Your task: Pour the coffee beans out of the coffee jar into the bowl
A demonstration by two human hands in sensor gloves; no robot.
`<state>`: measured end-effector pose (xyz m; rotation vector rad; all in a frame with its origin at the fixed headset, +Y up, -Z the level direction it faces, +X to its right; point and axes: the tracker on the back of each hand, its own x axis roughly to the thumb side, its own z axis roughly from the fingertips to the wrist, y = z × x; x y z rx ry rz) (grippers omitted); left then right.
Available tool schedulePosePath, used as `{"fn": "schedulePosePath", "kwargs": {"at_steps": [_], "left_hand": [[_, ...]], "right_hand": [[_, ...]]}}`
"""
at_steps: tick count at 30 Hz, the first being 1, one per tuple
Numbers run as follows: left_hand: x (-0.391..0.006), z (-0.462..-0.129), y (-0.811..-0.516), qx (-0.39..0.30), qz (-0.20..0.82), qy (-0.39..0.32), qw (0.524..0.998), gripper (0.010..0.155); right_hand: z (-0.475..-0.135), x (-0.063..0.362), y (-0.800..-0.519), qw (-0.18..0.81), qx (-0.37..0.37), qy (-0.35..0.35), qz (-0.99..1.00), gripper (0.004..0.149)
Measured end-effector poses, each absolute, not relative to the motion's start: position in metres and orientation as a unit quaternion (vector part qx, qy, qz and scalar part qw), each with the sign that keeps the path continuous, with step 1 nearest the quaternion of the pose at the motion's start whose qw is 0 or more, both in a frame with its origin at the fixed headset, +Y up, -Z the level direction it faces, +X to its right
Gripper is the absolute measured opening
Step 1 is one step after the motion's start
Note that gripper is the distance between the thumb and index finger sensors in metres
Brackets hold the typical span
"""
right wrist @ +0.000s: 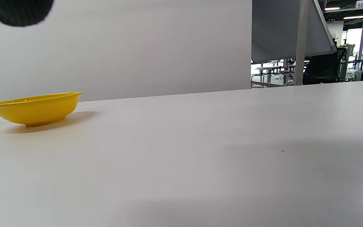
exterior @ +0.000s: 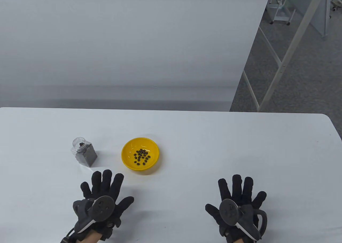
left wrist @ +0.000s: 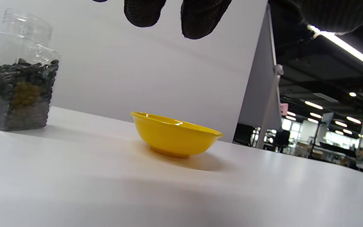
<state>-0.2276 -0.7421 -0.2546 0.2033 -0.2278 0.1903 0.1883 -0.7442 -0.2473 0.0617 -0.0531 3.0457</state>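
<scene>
A clear square coffee jar (exterior: 84,152), lidless and partly full of dark beans, stands upright on the white table (exterior: 213,152); it also shows in the left wrist view (left wrist: 16,75). A yellow bowl (exterior: 127,159) to its right holds several coffee beans (exterior: 141,156); the bowl shows in the left wrist view (left wrist: 175,134) and right wrist view (right wrist: 35,107). My left hand (exterior: 103,197) lies flat, fingers spread, just in front of the jar and bowl, holding nothing. My right hand (exterior: 239,203) lies flat and spread far to the right, empty.
The table's back edge (exterior: 160,109) meets a grey partition wall (exterior: 120,40). The table's right edge (exterior: 335,130) borders a carpeted floor with metal frames (exterior: 283,58).
</scene>
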Motion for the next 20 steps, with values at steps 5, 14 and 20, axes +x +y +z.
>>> {"fn": "schedulePosePath", "kwargs": {"at_steps": [5, 14, 20], "left_hand": [[-0.214, -0.254, -0.747, 0.089, 0.062, -0.135, 0.985, 0.093], [-0.212, -0.260, -0.753, 0.036, 0.044, -0.142, 0.988, 0.099], [-0.213, -0.264, -0.760, 0.022, 0.048, -0.146, 0.988, 0.099]], "right_hand": [[-0.255, 0.180, -0.747, 0.044, 0.025, -0.015, 0.999, 0.091], [-0.258, 0.171, -0.757, 0.019, 0.034, 0.004, 0.999, 0.091], [-0.260, 0.166, -0.759, 0.011, 0.040, 0.009, 0.999, 0.092]]}}
